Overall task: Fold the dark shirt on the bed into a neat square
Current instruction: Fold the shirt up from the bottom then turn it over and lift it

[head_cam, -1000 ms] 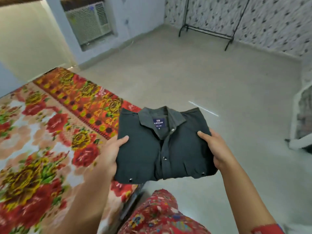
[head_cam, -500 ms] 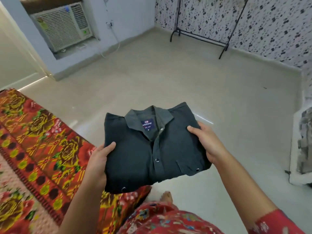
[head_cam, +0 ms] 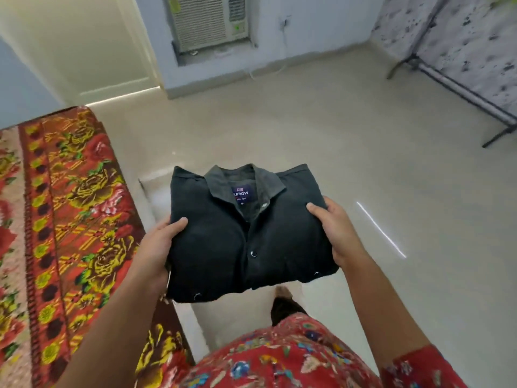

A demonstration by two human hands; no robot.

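Observation:
The dark shirt (head_cam: 246,236) is folded into a square with its collar and blue label facing up. I hold it in the air over the floor, just right of the bed (head_cam: 70,219). My left hand (head_cam: 159,247) grips its left edge, thumb on top. My right hand (head_cam: 335,228) grips the right edge the same way. The fingers of both hands are hidden under the cloth.
The bed with its red and yellow floral cover fills the left side. Bare beige floor (head_cam: 363,152) spreads ahead and right. An air cooler (head_cam: 207,21) sits in the far wall, and a black metal rack (head_cam: 458,88) stands at the right wall.
The view has swung right and away from the bed. The folded shirt has stayed in both hands and now hangs over the floor rather than over the bed's edge.

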